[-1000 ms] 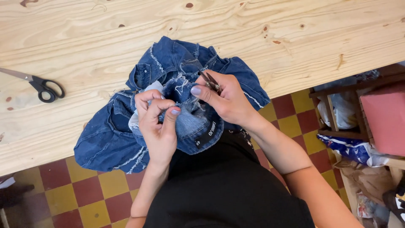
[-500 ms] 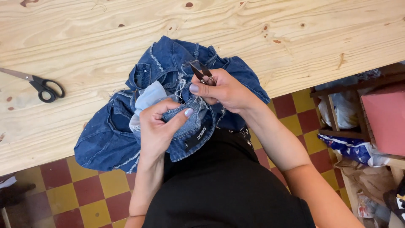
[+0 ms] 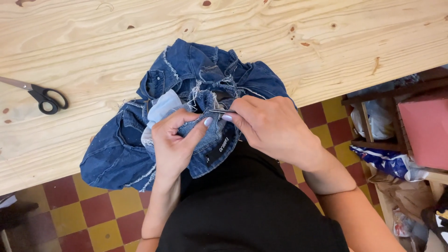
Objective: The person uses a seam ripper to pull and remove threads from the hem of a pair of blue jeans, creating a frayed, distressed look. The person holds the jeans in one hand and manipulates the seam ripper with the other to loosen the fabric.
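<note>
The left hand (image 3: 173, 144) pinches a fold of the denim garment (image 3: 186, 107) between thumb and fingers, just left of the right hand (image 3: 273, 125). The right hand is closed around small metal thread snips (image 3: 217, 111), whose tip points left and touches the denim between the 2 thumbs. Both wrists bend inward over the table edge (image 3: 326, 88). The garment is dark blue, crumpled, with frayed pale seams and a black label. Well to the left lie black-handled scissors (image 3: 44, 97).
</note>
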